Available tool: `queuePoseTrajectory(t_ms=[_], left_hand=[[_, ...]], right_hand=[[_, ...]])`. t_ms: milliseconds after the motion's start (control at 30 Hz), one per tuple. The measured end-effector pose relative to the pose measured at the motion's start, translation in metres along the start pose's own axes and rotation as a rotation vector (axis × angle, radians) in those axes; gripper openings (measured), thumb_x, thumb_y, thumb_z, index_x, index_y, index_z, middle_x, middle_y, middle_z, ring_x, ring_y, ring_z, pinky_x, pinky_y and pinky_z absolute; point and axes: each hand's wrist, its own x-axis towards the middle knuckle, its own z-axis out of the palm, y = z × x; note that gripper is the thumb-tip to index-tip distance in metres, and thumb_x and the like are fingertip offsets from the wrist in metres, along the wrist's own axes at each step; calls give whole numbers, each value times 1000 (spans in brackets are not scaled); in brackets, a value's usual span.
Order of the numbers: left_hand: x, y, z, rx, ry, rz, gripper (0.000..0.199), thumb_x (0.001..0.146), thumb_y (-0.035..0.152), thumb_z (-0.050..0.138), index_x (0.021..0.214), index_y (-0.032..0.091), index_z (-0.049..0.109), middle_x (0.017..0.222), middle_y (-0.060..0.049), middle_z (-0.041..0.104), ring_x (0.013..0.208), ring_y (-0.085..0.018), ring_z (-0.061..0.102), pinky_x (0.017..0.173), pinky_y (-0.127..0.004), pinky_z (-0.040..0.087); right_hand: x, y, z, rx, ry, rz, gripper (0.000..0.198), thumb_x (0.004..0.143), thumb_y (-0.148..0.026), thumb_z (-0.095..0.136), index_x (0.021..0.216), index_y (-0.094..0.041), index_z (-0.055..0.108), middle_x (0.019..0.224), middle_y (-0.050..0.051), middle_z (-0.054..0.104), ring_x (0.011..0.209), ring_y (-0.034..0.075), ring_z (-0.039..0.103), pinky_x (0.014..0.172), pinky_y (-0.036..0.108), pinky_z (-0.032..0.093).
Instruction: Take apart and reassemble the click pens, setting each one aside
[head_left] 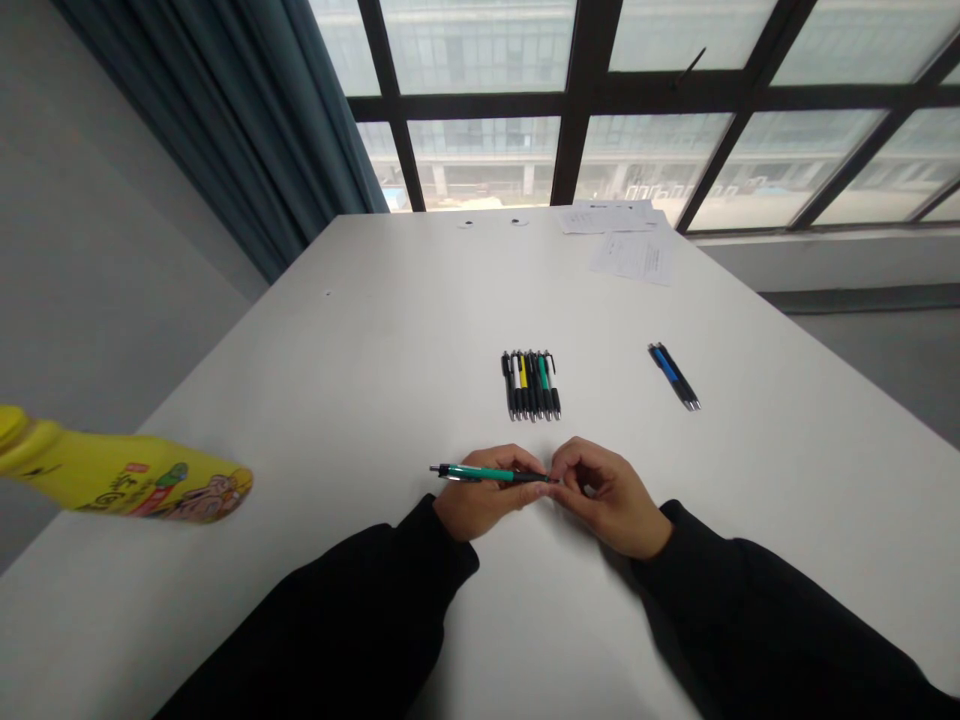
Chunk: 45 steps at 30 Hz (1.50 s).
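A green ballpoint pen (487, 473) with a black grip lies nearly level across my left hand (484, 505). The left thumb and fingers are closed around its front part, and its clicker end points left. My right hand (611, 497) is closed in a pinch at the pen's front end, where the fingertips of both hands almost meet. The very tip is mostly hidden by the right fingers. Just beyond my hands, a row of several pens (531, 385) lies side by side, with black, white, yellow and green barrels.
To the right lies a pair of pens (674, 377), one blue and one black. A yellow bottle (142, 475) is at the left of the white table (360, 370). Paper sheets (634, 255) rest at the far edge, near the window (480, 160) and a blue curtain (247, 110).
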Motion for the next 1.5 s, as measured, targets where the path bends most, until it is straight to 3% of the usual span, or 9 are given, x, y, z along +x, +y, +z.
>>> queuePoseTrajectory(t_ms=[300,600,833,1033,1233,1400,1500], left_hand=[[2,-2,-2,26,22,-17,26,79,35,75,85,12,68,63,1,60,55,-9,51,52,-22,39],[1,0,-3,102,11,27,21,79,32,74,84,13,68,72,-2,63,61,-10,51,57,-22,41],[-1,4,-4,203,44,15,17,77,29,73,83,14,67,71,-1,64,61,-10,51,58,-23,40],[8,4,0,86,64,-2,15,75,25,73,80,14,64,68,0,62,59,-9,50,55,-21,37],[37,7,17,-83,52,15,17,73,27,72,78,15,61,55,6,51,47,-6,41,47,-20,29],[44,4,17,-115,34,-11,18,74,28,74,78,15,62,54,5,53,46,-6,42,46,-19,30],[41,0,14,-152,55,-34,20,72,29,76,78,15,62,60,3,59,46,-6,43,45,-19,30]], right_hand=[[-1,2,-1,-72,17,-4,23,83,-31,77,79,-19,58,67,-3,49,55,11,42,53,26,35],[0,-3,-1,-87,-26,38,30,82,-42,78,80,-19,59,59,-5,46,51,10,39,49,24,32],[0,-3,-3,-120,-34,-23,17,86,-32,71,85,-18,62,66,-3,51,54,10,43,51,24,36],[4,-8,-3,-101,-6,-85,9,85,-25,69,85,-18,62,71,-2,52,53,8,44,50,23,36],[8,-8,-21,-116,92,-93,9,86,-24,67,86,-19,61,75,-1,55,54,9,47,54,25,41],[10,-10,-44,-160,42,-68,7,82,-17,66,86,-18,60,76,-1,56,57,10,48,56,25,43],[11,-11,-53,-364,-41,-69,12,77,-9,65,84,-18,61,76,0,57,60,11,50,59,25,42]])
